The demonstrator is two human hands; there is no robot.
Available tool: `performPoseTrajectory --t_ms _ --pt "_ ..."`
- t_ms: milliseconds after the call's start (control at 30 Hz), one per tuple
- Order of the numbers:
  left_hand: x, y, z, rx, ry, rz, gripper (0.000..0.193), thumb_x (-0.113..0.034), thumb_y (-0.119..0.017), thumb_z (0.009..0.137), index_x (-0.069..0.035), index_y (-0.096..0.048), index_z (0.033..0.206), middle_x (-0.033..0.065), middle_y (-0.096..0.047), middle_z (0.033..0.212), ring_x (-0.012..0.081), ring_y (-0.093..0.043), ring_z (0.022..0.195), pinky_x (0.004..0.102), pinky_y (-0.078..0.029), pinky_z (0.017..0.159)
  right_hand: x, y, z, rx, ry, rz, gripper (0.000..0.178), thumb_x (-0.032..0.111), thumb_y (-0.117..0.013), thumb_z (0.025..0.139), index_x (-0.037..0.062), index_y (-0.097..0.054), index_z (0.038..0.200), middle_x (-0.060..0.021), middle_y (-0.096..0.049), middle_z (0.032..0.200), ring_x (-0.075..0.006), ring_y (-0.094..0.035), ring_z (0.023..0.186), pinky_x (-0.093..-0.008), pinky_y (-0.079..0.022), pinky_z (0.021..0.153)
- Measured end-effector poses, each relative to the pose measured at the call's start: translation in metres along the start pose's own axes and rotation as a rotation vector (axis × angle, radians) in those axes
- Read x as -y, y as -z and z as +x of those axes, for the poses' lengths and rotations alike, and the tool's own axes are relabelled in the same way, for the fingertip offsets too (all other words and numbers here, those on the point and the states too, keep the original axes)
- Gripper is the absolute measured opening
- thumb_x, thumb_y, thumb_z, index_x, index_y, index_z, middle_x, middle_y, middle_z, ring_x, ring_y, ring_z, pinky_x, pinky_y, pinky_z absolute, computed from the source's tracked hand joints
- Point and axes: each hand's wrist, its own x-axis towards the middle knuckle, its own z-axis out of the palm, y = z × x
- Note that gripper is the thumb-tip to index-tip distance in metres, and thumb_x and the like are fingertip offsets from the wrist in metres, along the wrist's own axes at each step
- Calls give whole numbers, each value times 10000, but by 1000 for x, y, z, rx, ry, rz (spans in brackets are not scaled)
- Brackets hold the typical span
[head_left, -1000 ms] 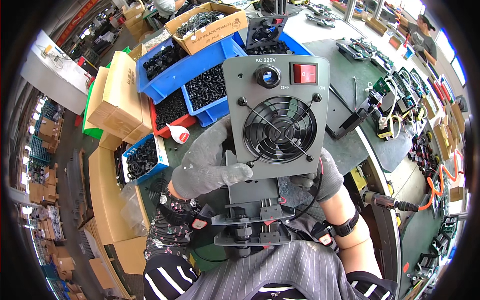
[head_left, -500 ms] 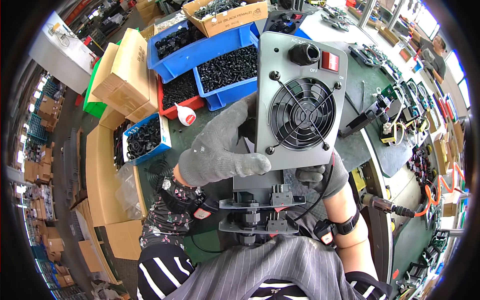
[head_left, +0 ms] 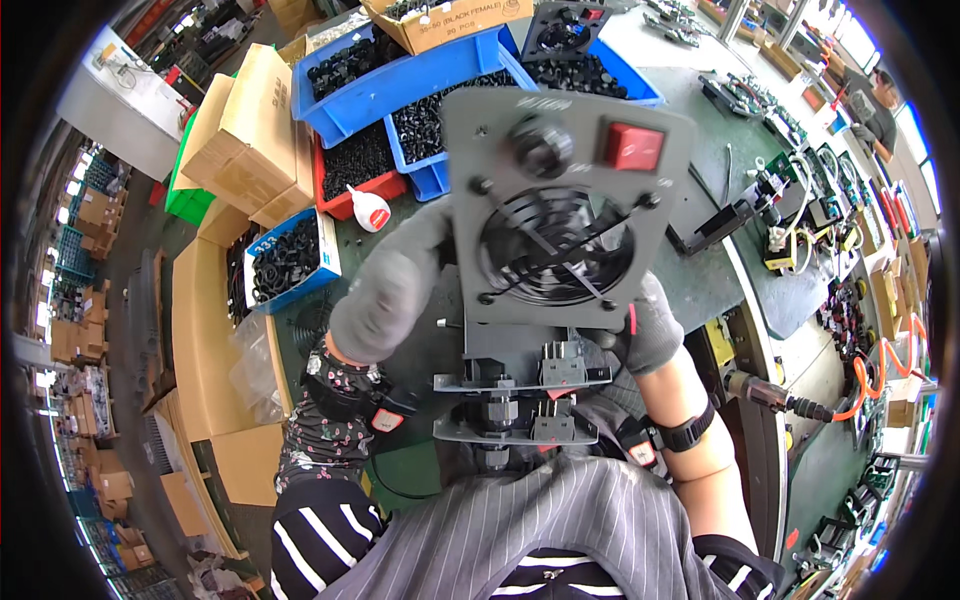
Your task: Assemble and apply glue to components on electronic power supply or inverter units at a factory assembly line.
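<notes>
A grey metal panel (head_left: 650,260) stands tilted up in front of me, blurred by motion. It carries a black round fan (head_left: 556,245) with a crossed guard, a red rocker switch (head_left: 634,147) and a black cable gland (head_left: 541,146). My left hand (head_left: 385,290), in a grey glove, grips its left edge; the fingertips are behind it. At the lower right corner my gloved right hand (head_left: 655,325) is closed on it, fingers partly hidden. Below, nearer my body, two similar panels (head_left: 470,383) lie edge-on with switch terminals (head_left: 562,365) and cable glands (head_left: 497,410) showing.
Blue bins (head_left: 350,125) of small black parts, a red bin (head_left: 385,187) and a white bottle (head_left: 369,210) stand beyond my left hand. Cardboard boxes (head_left: 245,135) rise at left. A black bracket (head_left: 715,228), circuit boards (head_left: 800,215) and a power driver (head_left: 755,390) are at right.
The fan panel has shifted left and slightly down, and its face has tilted. My left hand has moved left with it, its thumb off the panel's front. The right hand has moved slightly left and up.
</notes>
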Motion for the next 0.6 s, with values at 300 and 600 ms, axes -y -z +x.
performPoseTrajectory --t_ms 300,600 --pt "81 61 -54 -257 201 130 460 -308 -483 974 -6 -485 1321 127 -592 1212 177 -570 1111 296 -467 932 -36 29 32 131 -16 -262 334 167 -543 894 -28 -577 1163 -71 -647 995 -111 -629 833 -268 -519 717" --pt "65 35 -61 -70 468 -51 300 -138 -547 895 -23 -622 1161 50 -645 1016 110 -608 872 269 -513 755 -52 11 11 -322 432 -1387 391 370 -557 911 -8 -529 1007 -262 -619 911 -424 -621 820 -484 -494 723"
